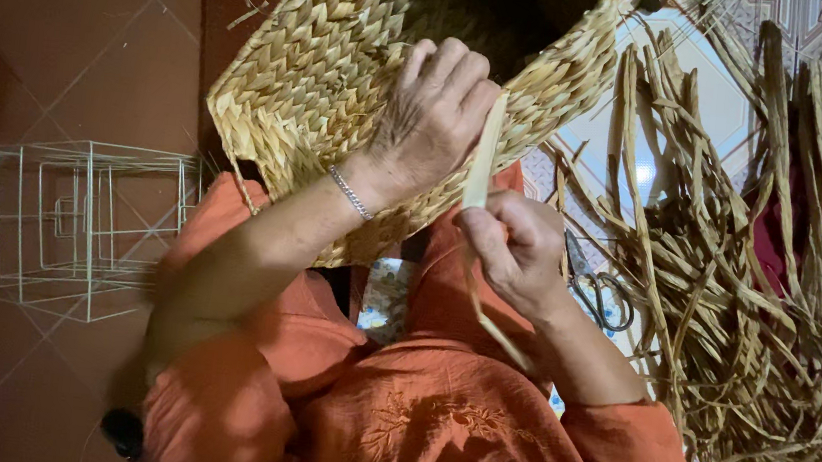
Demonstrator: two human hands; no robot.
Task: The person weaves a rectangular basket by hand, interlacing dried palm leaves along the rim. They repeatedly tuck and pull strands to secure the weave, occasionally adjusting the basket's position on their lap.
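A woven straw basket (326, 72) rests tilted on my lap, its dark opening facing up and to the right. My left hand (432, 113), with a thin silver bracelet at the wrist, is pressed on the basket's side near the rim, fingers curled over the weave. My right hand (519, 252) pinches a flat pale straw strip (483, 158) that runs up to the basket's edge beside my left fingers; the strip's tail hangs down past my right wrist. I wear orange sleeves.
A large pile of loose dried straw strands (755, 314) lies on the right. Scissors (601, 290) lie on the patterned floor beside my right hand. White wire cube frames (70, 228) stand on the red tiles at left.
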